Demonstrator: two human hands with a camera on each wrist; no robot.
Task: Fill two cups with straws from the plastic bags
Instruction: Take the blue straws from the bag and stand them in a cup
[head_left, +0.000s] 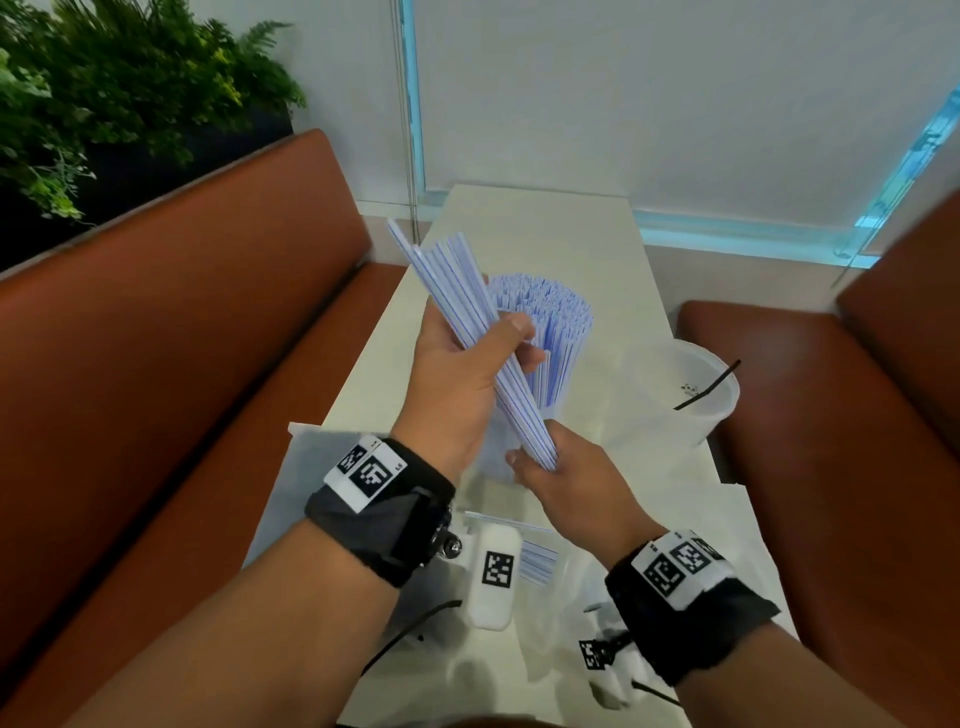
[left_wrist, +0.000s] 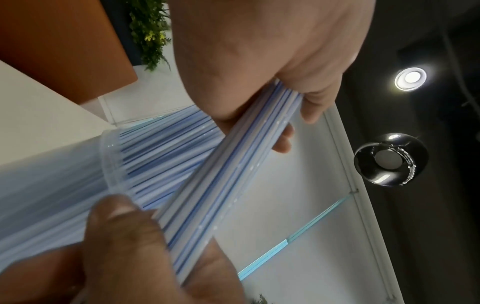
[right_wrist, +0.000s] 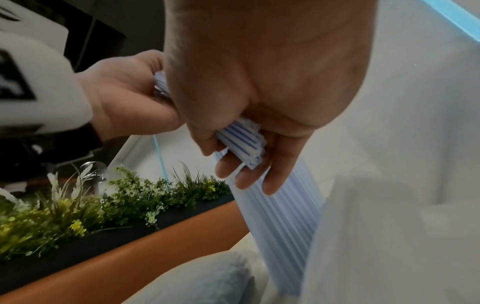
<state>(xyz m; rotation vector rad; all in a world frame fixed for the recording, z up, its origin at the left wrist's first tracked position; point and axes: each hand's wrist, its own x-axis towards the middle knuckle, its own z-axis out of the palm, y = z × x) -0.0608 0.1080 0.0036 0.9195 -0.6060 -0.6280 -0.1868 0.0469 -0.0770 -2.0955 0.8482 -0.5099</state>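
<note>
A bundle of white straws with blue stripes (head_left: 467, 312) slants over the table. My left hand (head_left: 467, 369) grips its middle, thumb across the top, and my right hand (head_left: 561, 467) grips its lower end. From the left wrist, the bundle (left_wrist: 233, 174) runs between the left hand's fingers (left_wrist: 283, 142) and the right hand's thumb (left_wrist: 124, 226). From the right wrist, the straw ends (right_wrist: 244, 144) poke out of the right hand (right_wrist: 259, 82). Just behind stands a clear cup (left_wrist: 111, 164) packed with upright straws (head_left: 550, 322). An empty clear cup (head_left: 691, 384) stands to the right.
Clear plastic bags (head_left: 649, 571) lie crumpled on the near part of the pale table (head_left: 571, 234), one holding a few straws (head_left: 537, 564). Orange-brown benches (head_left: 182, 338) flank the table on both sides. Green plants (head_left: 104, 78) sit behind the left bench.
</note>
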